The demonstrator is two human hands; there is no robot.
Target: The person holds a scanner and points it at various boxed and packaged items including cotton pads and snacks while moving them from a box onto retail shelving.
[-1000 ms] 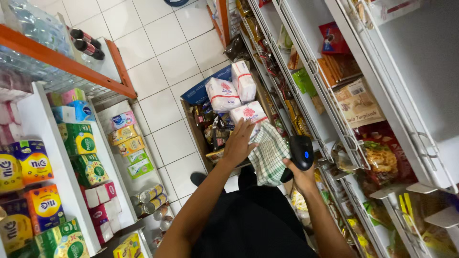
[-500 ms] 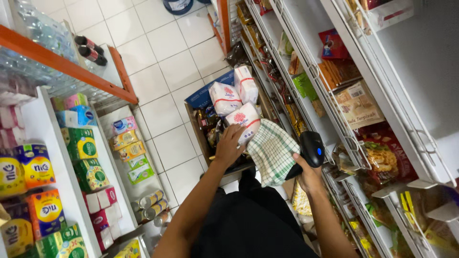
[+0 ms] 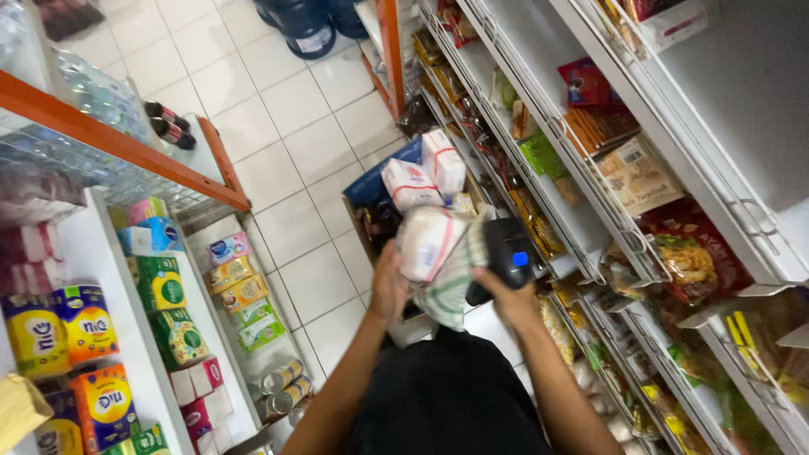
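Narrow aisle; open tiled floor to the left. Left hand grips a white packet above the box of similar packets. Right hand is closed around a black scanner and checked cloth.

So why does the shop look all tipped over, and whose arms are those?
The camera sits on a person's head and looks down, so you see that person's own arms reaching forward. They stand in a shop aisle with a white tiled floor and shelves of snack packets and boxes on both sides. The left hand holds a white bag with red print, lifted from a box on the floor that has more such bags. The right hand grips a black handheld scanner and a green checked cloth.
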